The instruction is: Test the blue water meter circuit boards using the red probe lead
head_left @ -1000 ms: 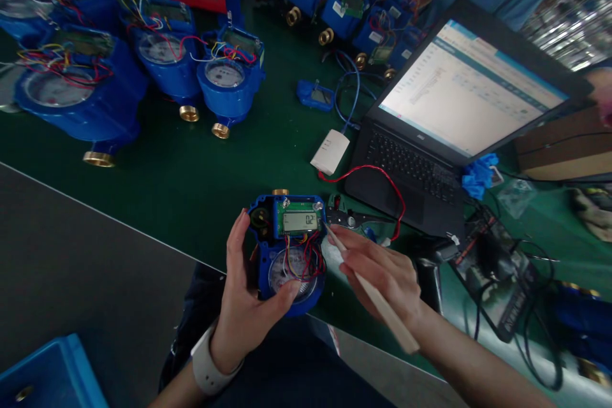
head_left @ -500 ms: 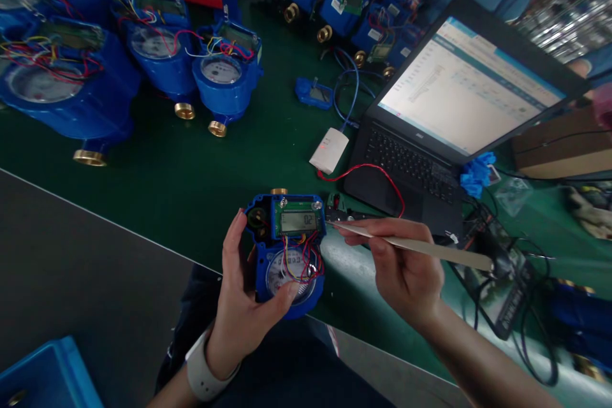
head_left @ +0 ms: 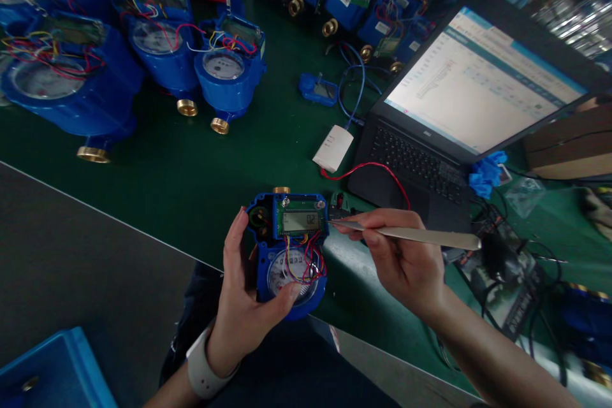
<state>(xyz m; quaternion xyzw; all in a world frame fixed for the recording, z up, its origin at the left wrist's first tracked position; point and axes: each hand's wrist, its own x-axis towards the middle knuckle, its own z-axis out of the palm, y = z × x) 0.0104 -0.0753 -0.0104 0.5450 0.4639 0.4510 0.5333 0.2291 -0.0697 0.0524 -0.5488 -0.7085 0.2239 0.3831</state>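
My left hand [head_left: 246,306] is wrapped round a blue water meter [head_left: 313,296] at the table's near edge, its thumb lying across the round dial. The meter's upper housing is uncovered, showing a green circuit board with a small lit-digit display [head_left: 301,222] and red and yellow wires looping over the dial. In my right hand [head_left: 406,261] is a pair of metal tweezers [head_left: 430,237], pinched between thumb and fingers. Their tip points left and lies at the right edge of the meter's housing; whether it touches cannot be made out.
An open laptop [head_left: 415,162] stands to the right, with a white box [head_left: 333,148] on red and blue cables beside it. Several wired blue meters [head_left: 224,86] stand at the left, more at the back. A mouse [head_left: 500,258] lies right; a blue bin [head_left: 57,370] is lower left.
The tweezers' rear end has swung slightly upward and left in my right hand, their tip staying beside the meter. My left hand keeps its hold. The whole view has shifted a little.
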